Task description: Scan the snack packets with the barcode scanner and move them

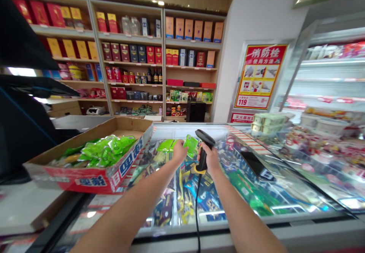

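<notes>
My left hand (179,151) is closed on a small bright green snack packet (191,145), which sticks out to the right of the fingers. Another green packet (165,145) shows just left of that hand; whether it is held too or lies on the glass I cannot tell. My right hand (211,157) grips the handle of a black barcode scanner (203,154), upright, its head at the top close to the packet. A black cable (197,211) runs down from the scanner. Both hands are above the glass lid of a chest freezer (188,228).
An open cardboard box (82,182) with several green packets (107,150) stands at the left. A dark phone (256,164) lies on the glass at the right, near stacked egg cartons (268,122). Shelves (128,60) of boxed goods line the back wall. A dark monitor (25,48) juts in at upper left.
</notes>
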`<state>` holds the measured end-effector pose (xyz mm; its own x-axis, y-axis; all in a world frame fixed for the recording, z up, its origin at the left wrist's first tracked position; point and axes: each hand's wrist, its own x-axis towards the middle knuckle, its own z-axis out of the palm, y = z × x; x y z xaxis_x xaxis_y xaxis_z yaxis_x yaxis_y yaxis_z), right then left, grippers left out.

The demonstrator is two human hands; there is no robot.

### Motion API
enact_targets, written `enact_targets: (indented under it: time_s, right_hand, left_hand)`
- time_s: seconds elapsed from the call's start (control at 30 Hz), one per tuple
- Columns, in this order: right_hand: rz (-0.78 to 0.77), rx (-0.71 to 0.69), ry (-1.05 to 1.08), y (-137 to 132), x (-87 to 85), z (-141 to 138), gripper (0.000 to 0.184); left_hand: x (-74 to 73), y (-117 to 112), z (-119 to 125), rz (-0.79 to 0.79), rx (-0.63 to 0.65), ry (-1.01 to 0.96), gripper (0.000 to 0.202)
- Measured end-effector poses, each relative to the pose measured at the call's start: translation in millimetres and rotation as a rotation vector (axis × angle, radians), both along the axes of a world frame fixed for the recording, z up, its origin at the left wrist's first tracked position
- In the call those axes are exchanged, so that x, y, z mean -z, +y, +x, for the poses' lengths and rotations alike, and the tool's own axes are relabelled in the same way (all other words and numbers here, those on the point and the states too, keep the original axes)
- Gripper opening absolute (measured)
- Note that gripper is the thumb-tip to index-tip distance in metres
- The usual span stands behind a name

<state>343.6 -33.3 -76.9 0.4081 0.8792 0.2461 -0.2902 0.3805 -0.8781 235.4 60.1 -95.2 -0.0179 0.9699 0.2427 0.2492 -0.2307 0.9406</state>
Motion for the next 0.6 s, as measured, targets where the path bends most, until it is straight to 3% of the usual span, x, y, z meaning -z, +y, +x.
enact_targets:
  time_s: [0.07,0.2,0.3,0.4,0.5,0.6]
  right_hand:
    - [0.005,0.012,-0.001,-1.1,-1.6,-1.8,0.035]
    - [0.014,0.024,-0.016,-2.5,-3.7,-4.7,0.035]
    - [0.017,0.028,-0.033,-2.9,-3.4,-5.6,0.035]
    - [0.017,0.021,-0.042,-2.8,-1.8,-5.9,0.036]
    - [0.019,-0.002,-0.030,-2.3,0.5,-5.9,0.036]
    - [0.023,-0.023,-0.025,-2.4,2.2,-6.7,0.036]
  left_hand:
    - [4.3,1.7,4.7,0.138,-0.024,0.182,0.020]
    - [13.0,1.8,0.6,0.334,-0.023,0.382,0.043]
    - [7.6,-4.1,-8.8,0.389,-0.038,0.482,0.050]
    - [-17.8,-18.3,-29.2,0.456,-0.073,0.622,0.046]
    - [-60.3,-32.2,-70.4,0.505,-0.093,0.825,0.033]
    - [-102.0,-30.8,-132.2,0.303,-0.155,1.049,0.026]
